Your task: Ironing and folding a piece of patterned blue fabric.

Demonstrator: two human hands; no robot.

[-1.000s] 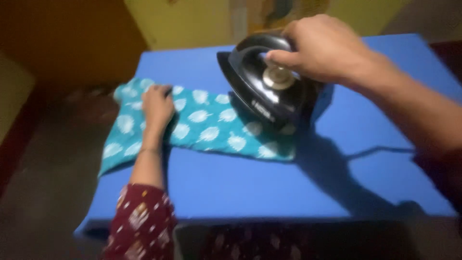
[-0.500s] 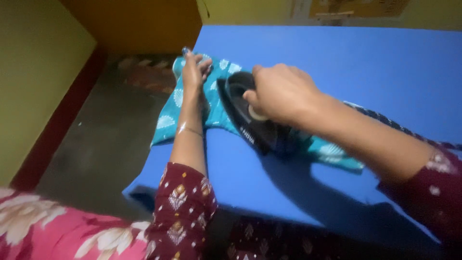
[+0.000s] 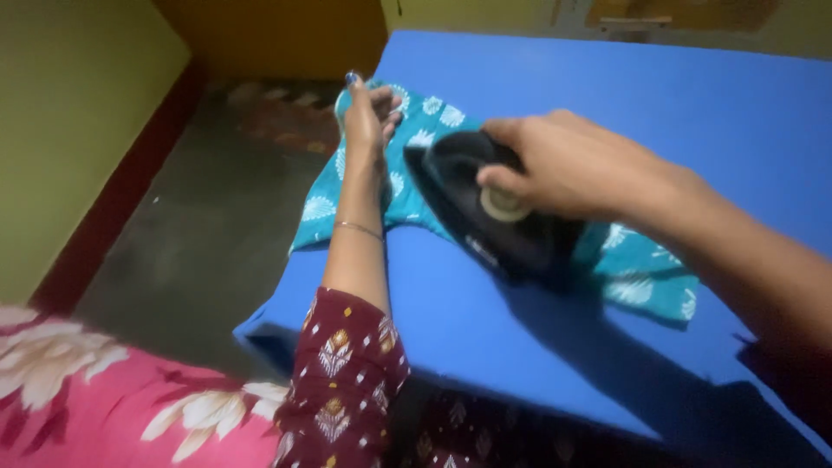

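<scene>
The right hand point(image 3: 572, 169) is clenched over the handle of a black electric clothes iron with a round pale dial point(image 3: 498, 217); the thumb lies just beside the dial and the fingers curl over the far side of the handle. The iron sits flat under this hand on a teal cotton cloth printed with white leaf shapes point(image 3: 416, 143), its pointed nose aimed away toward the left hand.

The left hand point(image 3: 368, 113) rests at the far end of the cloth, beyond the iron's nose, its fingers bent and pinching the fabric's edge near the corner of the surface. A thin bangle point(image 3: 357, 228) circles that wrist, and a maroon patterned sleeve point(image 3: 347, 373) covers the upper arm closer to the camera.

The cloth lies stretched across a bright blue padded surface point(image 3: 607, 78), running from under the left hand, beneath the iron, and out past the right wrist, where a printed end point(image 3: 646, 277) shows on the near side of the forearm. Part of the cloth by the left hand hangs over the surface's left edge.

To the left of the left arm lies a dark floor point(image 3: 191, 243), and a pink floral fabric point(image 3: 95, 407) fills the near corner below the elbow.
</scene>
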